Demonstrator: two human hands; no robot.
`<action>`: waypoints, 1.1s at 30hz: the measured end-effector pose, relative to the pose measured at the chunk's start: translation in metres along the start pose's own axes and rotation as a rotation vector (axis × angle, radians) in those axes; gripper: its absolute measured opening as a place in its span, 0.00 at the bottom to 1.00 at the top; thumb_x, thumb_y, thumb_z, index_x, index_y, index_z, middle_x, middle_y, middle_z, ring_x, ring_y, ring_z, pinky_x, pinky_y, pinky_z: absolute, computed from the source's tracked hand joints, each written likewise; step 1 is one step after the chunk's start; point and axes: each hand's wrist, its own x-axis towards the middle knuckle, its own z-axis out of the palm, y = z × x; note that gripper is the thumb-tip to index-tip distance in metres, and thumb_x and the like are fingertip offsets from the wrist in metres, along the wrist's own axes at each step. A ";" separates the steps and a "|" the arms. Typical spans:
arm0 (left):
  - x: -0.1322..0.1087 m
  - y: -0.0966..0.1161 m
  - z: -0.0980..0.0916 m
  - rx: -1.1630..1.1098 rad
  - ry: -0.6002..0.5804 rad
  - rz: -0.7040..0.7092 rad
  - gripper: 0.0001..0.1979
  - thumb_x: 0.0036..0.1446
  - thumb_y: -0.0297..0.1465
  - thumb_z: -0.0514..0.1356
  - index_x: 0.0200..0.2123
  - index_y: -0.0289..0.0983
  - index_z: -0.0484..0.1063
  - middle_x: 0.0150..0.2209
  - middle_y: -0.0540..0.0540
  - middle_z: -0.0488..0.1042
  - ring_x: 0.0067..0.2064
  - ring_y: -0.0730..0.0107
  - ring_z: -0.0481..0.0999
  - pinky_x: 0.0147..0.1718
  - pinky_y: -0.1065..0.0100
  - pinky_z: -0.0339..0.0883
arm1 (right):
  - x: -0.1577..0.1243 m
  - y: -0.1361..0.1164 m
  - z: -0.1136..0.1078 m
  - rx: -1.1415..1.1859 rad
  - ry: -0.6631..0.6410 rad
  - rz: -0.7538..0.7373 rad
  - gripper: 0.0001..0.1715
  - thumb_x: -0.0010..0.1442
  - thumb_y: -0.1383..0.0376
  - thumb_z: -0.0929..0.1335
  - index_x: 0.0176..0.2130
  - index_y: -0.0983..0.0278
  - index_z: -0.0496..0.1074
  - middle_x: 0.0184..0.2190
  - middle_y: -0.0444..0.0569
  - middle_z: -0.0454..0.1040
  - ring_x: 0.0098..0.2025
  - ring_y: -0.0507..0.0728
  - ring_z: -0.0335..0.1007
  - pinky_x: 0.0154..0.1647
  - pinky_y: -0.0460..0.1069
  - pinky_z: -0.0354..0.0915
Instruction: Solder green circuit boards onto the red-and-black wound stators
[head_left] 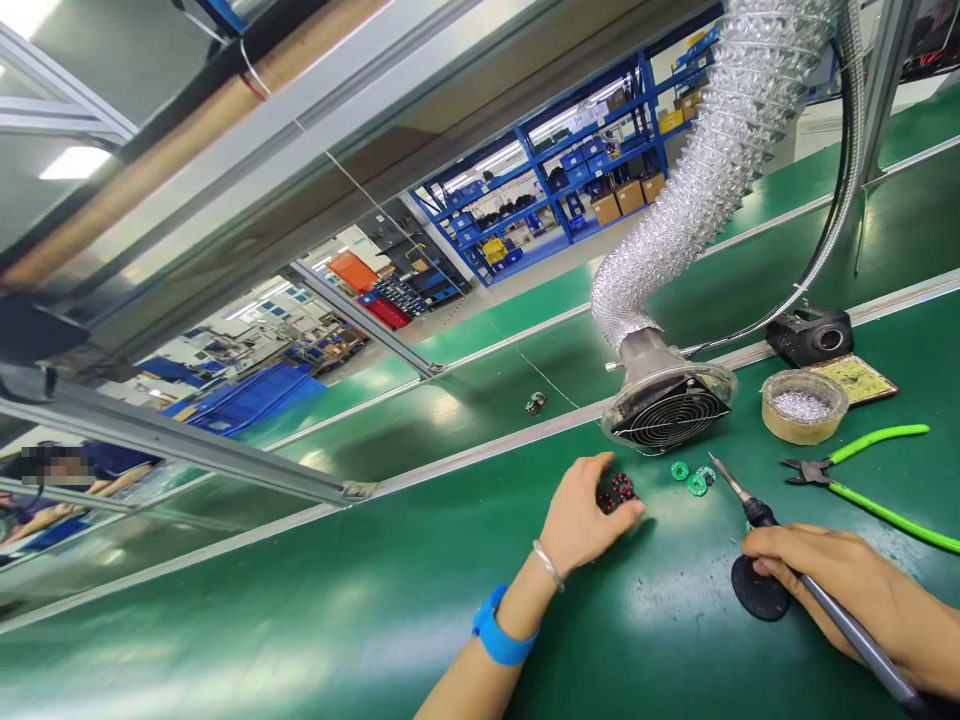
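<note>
In the head view my left hand point(585, 515) rests low over the bench, thumb and fingers apart in a curve. Between them lies a cluster of small red and black parts point(622, 488), partly hidden by the hand; I see no grip on them. My right hand point(855, 575) is wrapped round the handle of a soldering iron point(762, 512), whose tip points up and left. Several small round green parts point(696, 484) lie just left of that tip. Under the right fingertips sits a flat black disc point(757, 592).
A fume extraction hood point(671, 405) on a silver flexible duct point(675, 210) stands behind the parts. To the right are a tape roll holding wire shavings point(804, 408), a yellow sponge point(859, 380), a black holder point(810, 335) and green-handled cutters point(817, 472). Another person sits far left.
</note>
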 end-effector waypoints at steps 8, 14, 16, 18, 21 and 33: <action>-0.049 0.045 0.014 0.107 -0.151 0.194 0.25 0.51 0.26 0.59 0.54 0.40 0.69 0.50 0.40 0.72 0.51 0.52 0.71 0.53 0.46 0.58 | 0.001 0.001 -0.003 -0.038 -0.037 -0.033 0.11 0.69 0.69 0.57 0.44 0.60 0.66 0.29 0.44 0.74 0.26 0.52 0.69 0.29 0.47 0.64; -0.070 0.065 0.019 0.116 -0.104 0.185 0.26 0.49 0.27 0.61 0.53 0.38 0.68 0.48 0.41 0.75 0.50 0.52 0.72 0.57 0.42 0.48 | 0.004 -0.002 -0.006 -0.019 -0.011 -0.050 0.09 0.69 0.69 0.58 0.45 0.61 0.66 0.30 0.45 0.75 0.28 0.52 0.70 0.31 0.47 0.65; -0.072 0.067 0.021 0.122 -0.069 0.189 0.16 0.53 0.27 0.60 0.47 0.38 0.71 0.42 0.43 0.77 0.47 0.53 0.73 0.56 0.41 0.48 | 0.004 -0.004 -0.007 -0.014 0.002 -0.045 0.09 0.69 0.69 0.59 0.44 0.61 0.66 0.31 0.45 0.75 0.29 0.52 0.71 0.32 0.46 0.66; -0.072 0.072 0.024 0.109 -0.044 0.222 0.10 0.54 0.27 0.59 0.42 0.38 0.72 0.38 0.45 0.77 0.45 0.54 0.73 0.54 0.42 0.52 | 0.005 -0.006 -0.006 0.003 0.009 -0.021 0.09 0.68 0.69 0.58 0.44 0.61 0.65 0.32 0.45 0.75 0.30 0.52 0.71 0.32 0.46 0.66; -0.072 0.085 0.031 0.009 -0.012 0.307 0.10 0.56 0.27 0.60 0.42 0.37 0.71 0.38 0.43 0.76 0.41 0.55 0.72 0.46 0.50 0.62 | 0.006 -0.009 -0.006 0.060 0.021 0.063 0.09 0.68 0.69 0.58 0.43 0.61 0.65 0.32 0.45 0.75 0.30 0.52 0.72 0.31 0.45 0.67; -0.071 0.101 0.053 -0.170 -0.111 0.477 0.15 0.55 0.21 0.57 0.47 0.33 0.70 0.40 0.39 0.75 0.40 0.57 0.73 0.40 0.58 0.72 | 0.005 -0.015 -0.007 0.080 0.112 0.152 0.11 0.64 0.72 0.58 0.43 0.61 0.64 0.32 0.46 0.74 0.30 0.51 0.73 0.31 0.45 0.67</action>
